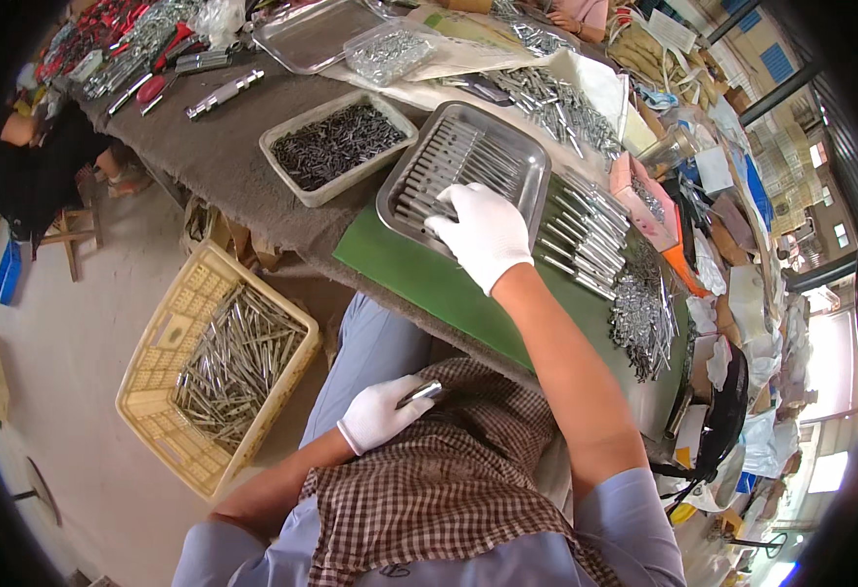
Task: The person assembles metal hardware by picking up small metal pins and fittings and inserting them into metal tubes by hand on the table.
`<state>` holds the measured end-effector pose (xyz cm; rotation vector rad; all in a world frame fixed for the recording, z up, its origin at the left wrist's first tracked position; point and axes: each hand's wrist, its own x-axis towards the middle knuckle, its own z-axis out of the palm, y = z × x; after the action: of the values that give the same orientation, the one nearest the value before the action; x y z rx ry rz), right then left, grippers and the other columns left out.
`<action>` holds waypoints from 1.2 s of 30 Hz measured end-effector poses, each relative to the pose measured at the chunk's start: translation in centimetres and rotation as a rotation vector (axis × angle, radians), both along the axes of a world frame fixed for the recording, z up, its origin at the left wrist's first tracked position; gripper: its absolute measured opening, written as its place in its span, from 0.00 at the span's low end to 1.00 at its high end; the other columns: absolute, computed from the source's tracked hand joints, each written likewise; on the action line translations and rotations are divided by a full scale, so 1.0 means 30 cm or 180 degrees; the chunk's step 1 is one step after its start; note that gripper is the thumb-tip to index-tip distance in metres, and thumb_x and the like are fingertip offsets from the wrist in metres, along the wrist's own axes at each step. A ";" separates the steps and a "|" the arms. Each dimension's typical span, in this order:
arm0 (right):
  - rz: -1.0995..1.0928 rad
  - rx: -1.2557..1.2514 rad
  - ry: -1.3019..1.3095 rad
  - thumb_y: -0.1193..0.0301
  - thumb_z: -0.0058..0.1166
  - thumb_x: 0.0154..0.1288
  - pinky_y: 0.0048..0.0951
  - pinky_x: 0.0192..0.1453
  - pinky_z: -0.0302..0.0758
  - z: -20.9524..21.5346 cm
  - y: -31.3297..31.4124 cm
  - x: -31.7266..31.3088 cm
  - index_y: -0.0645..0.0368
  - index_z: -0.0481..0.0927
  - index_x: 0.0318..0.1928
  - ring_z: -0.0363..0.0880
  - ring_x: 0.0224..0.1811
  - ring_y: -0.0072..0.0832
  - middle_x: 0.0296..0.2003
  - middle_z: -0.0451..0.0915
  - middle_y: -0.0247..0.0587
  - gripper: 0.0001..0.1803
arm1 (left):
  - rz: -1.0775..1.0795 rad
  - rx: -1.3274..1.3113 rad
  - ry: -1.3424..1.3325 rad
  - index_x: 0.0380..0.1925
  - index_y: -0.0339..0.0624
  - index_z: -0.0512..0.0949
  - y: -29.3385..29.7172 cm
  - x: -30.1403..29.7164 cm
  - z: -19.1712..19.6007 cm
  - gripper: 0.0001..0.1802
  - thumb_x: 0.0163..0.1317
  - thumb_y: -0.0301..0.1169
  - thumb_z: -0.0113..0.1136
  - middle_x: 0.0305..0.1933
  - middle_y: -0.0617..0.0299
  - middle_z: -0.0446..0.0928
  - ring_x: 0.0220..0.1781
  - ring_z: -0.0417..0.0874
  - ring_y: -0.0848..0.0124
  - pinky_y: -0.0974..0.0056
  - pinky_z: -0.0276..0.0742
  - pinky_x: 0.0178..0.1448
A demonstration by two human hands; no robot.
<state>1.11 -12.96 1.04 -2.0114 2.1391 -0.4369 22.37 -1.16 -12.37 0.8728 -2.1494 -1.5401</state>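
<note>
The right hand (483, 235), in a white glove, reaches forward over the near edge of the worktop (253, 176), arm almost straight, palm down, fingers spread and curled — bare forearm, blue sleeve at the shoulder. The left hand (382, 413), gloved too, rests low at the lap, elbow bent, fingers closed in a loose grip.

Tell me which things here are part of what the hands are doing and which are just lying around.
In use:
right hand reaching into metal tray of shafts
left hand holding a metal piece over the lap

Lying about:
yellow crate of rods
white tray of dark bits
loose shafts on green mat
</note>
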 end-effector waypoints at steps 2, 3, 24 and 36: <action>-0.0157 0.0156 0.0188 0.58 0.60 0.62 0.43 0.56 0.76 0.006 -0.014 0.007 0.60 0.84 0.46 0.82 0.49 0.46 0.45 0.83 0.51 0.20 | 0.0007 -0.0012 0.0069 0.49 0.40 0.79 0.003 -0.006 -0.004 0.18 0.68 0.42 0.60 0.39 0.45 0.82 0.41 0.84 0.49 0.53 0.80 0.47; -0.0177 0.0235 0.0242 0.58 0.60 0.62 0.42 0.58 0.76 0.007 -0.024 0.009 0.60 0.83 0.46 0.82 0.50 0.46 0.44 0.84 0.52 0.20 | -0.0005 -0.0048 0.0143 0.49 0.42 0.79 -0.002 -0.011 -0.001 0.18 0.67 0.43 0.60 0.39 0.46 0.82 0.41 0.84 0.48 0.52 0.80 0.46; -0.0586 -0.1897 -0.3563 0.82 0.45 0.66 0.14 0.22 0.71 0.192 0.581 -0.007 0.67 0.66 0.65 0.81 0.26 0.22 0.39 0.79 0.46 0.26 | -0.0079 -0.0362 0.1268 0.55 0.36 0.76 -0.024 -0.157 0.278 0.18 0.68 0.31 0.59 0.41 0.55 0.81 0.42 0.83 0.68 0.65 0.78 0.52; 0.0106 -0.2178 -0.2523 0.89 0.59 0.57 0.19 0.36 0.76 0.018 0.756 -0.053 0.59 0.64 0.66 0.80 0.36 0.22 0.44 0.81 0.48 0.36 | -0.0393 -0.0570 0.1374 0.53 0.37 0.78 0.041 -0.242 0.308 0.20 0.68 0.39 0.63 0.44 0.51 0.82 0.45 0.84 0.58 0.60 0.79 0.52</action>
<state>-0.47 9.73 1.57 -1.6537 1.5422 -1.7905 15.11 0.06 -3.14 0.3166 -2.0065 -1.4077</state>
